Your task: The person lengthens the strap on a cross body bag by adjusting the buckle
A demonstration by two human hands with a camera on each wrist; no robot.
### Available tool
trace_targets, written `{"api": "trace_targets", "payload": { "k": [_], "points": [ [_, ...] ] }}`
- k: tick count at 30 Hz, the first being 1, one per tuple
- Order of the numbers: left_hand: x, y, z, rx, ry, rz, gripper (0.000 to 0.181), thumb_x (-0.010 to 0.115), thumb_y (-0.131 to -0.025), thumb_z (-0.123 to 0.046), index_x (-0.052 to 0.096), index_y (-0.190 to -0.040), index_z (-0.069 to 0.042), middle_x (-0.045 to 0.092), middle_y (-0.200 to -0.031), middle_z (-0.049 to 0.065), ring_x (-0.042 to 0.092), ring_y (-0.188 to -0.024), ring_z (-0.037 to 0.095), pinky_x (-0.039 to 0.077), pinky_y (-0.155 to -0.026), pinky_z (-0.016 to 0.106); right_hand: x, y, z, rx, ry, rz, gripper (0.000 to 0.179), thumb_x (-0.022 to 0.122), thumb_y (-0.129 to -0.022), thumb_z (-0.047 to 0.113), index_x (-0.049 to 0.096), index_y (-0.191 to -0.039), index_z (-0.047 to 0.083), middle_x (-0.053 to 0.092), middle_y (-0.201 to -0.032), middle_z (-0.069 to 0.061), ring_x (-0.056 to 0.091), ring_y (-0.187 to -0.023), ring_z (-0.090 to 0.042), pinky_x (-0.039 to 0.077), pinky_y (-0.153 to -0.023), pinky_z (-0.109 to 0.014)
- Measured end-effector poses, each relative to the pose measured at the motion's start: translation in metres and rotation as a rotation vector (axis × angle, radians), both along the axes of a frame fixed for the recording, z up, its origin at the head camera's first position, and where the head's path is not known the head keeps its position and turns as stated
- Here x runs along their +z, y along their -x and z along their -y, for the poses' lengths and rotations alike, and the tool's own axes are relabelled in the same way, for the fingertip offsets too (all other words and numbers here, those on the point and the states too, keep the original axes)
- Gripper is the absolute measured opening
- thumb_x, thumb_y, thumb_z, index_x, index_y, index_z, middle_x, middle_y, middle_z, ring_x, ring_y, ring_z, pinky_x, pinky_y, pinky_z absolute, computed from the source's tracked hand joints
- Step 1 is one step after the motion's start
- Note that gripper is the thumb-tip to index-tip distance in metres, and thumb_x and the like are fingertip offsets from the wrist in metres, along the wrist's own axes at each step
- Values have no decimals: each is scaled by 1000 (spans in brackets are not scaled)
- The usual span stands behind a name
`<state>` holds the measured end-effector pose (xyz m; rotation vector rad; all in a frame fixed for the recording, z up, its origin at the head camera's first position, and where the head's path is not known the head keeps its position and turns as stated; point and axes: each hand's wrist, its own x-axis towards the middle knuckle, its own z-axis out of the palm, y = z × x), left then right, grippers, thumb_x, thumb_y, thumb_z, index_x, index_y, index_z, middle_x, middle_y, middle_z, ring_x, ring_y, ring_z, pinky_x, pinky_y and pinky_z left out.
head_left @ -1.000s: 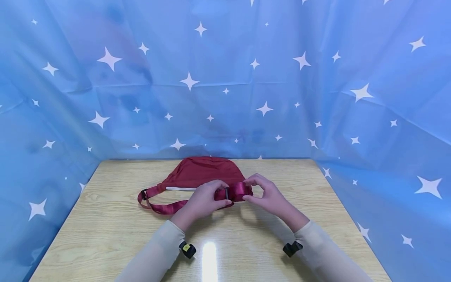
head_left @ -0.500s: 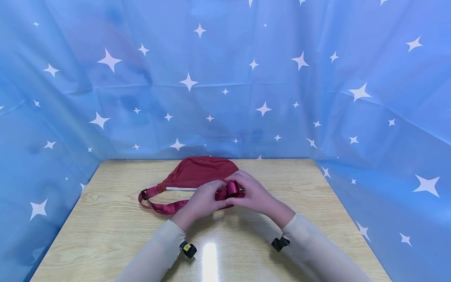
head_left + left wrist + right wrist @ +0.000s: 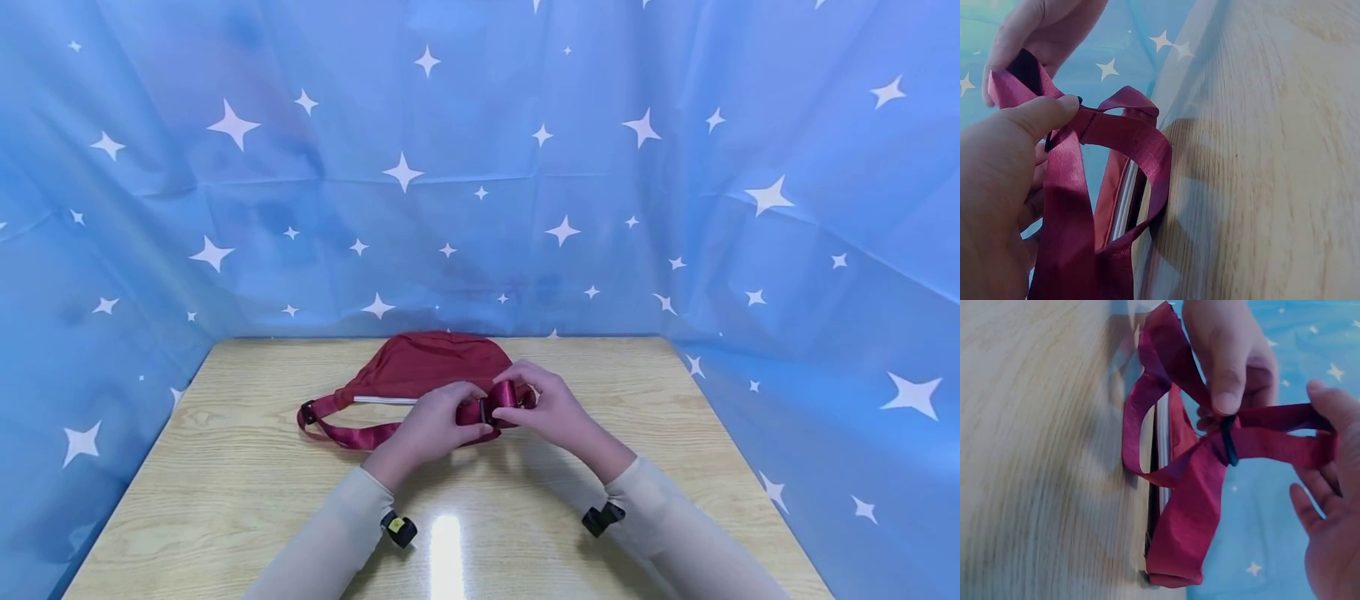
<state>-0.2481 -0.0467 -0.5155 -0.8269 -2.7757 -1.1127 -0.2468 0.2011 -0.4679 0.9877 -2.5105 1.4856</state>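
Observation:
A dark red waist bag (image 3: 431, 365) lies at the far middle of the wooden table (image 3: 225, 483). Its red strap (image 3: 352, 435) loops out to the left and comes back in front of the bag. My left hand (image 3: 438, 421) pinches the strap (image 3: 1069, 187) at a black slider buckle (image 3: 1229, 440), thumb on top. My right hand (image 3: 542, 406) grips a loop of the same strap (image 3: 1285, 444) just right of the buckle. Both hands hover close together in front of the bag.
Blue star-printed cloth (image 3: 480, 167) walls in the table at the back and both sides. A black clip (image 3: 307, 412) sits on the strap's left end. Bare wood lies in front of the hands, with a bright light glare (image 3: 446, 550).
My right hand came in leftward from a wider spread, bunching the strap loop against the buckle, then eased slightly right. The left hand stayed in place.

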Motion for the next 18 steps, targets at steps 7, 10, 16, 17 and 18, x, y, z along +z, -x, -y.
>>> {"api": "trace_targets", "payload": {
  "k": [7, 10, 16, 17, 18],
  "points": [
    [-1, 0, 3, 19, 2, 23, 44, 87, -97, -46, 73, -132, -23, 70, -115, -12, 64, -99, 10, 57, -91, 36, 2, 1, -13, -52, 74, 29, 35, 90, -95, 9, 76, -126, 15, 73, -120, 1, 66, -111, -23, 54, -97, -35],
    [0, -1, 5, 26, -8, 28, 43, 88, -96, -46, 73, -130, -24, 70, -112, -13, 64, -98, 10, 57, -91, 37, 2, 2, -17, -63, 77, 39, 35, 90, -95, 9, 76, -127, 11, 74, -118, 2, 66, -116, -21, 50, -109, -41],
    [2, -1, 6, 30, -9, 1, 44, 89, -95, -45, 74, -130, -22, 70, -113, -11, 64, -98, 11, 57, -90, 38, 0, 4, -21, -49, 38, 56, 37, 89, -96, 11, 74, -130, 13, 73, -119, 2, 66, -118, -21, 44, -115, -56],
    [2, -1, 6, 29, -8, -5, 44, 89, -95, -45, 74, -129, -22, 70, -113, -11, 64, -98, 11, 57, -90, 38, 1, 4, -21, -45, 28, 56, 39, 89, -97, 12, 73, -132, 13, 73, -121, 1, 65, -119, -21, 44, -115, -57],
    [2, -1, 6, 26, -7, -12, 43, 89, -96, -44, 74, -129, -21, 70, -112, -11, 64, -97, 11, 57, -89, 38, 1, 4, -21, -42, 18, 58, 41, 89, -97, 13, 72, -134, 14, 73, -123, 2, 64, -120, -21, 44, -115, -59]
  ]
}}
